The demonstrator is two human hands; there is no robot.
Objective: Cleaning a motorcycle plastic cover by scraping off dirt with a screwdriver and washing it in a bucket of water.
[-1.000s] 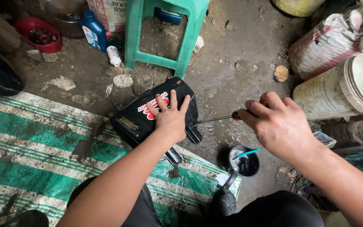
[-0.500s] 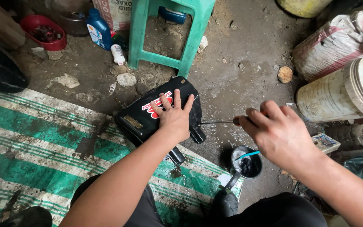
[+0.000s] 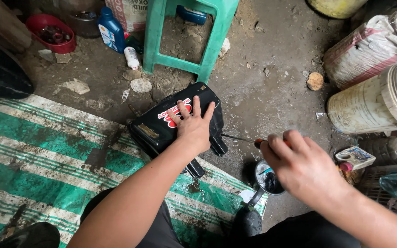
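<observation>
While the left hand (image 3: 193, 125) lies flat and open, fingers spread, on top of the black plastic casing (image 3: 171, 121), the right hand (image 3: 299, 167) is curled shut around the handle of a screwdriver (image 3: 242, 138). The casing sits on the dirt floor (image 3: 272, 87) at the edge of a green-and-white striped mat (image 3: 47, 160), just in front of a green plastic stool (image 3: 187, 27). The palm covers part of the red-and-white marking on the casing's upper face. The screwdriver's thin metal shaft runs level from the right fist toward the casing's right side, its tip at or just beside a black tab there; whether it touches cannot be told. Only a bit of orange handle shows between the fingers. Below the right hand stands a small metal cup (image 3: 268, 180) with dark contents. A blue bottle (image 3: 111, 30) and a red bowl (image 3: 51, 33) stand well behind, and a white bucket (image 3: 377, 103) lies on its side to the right.
</observation>
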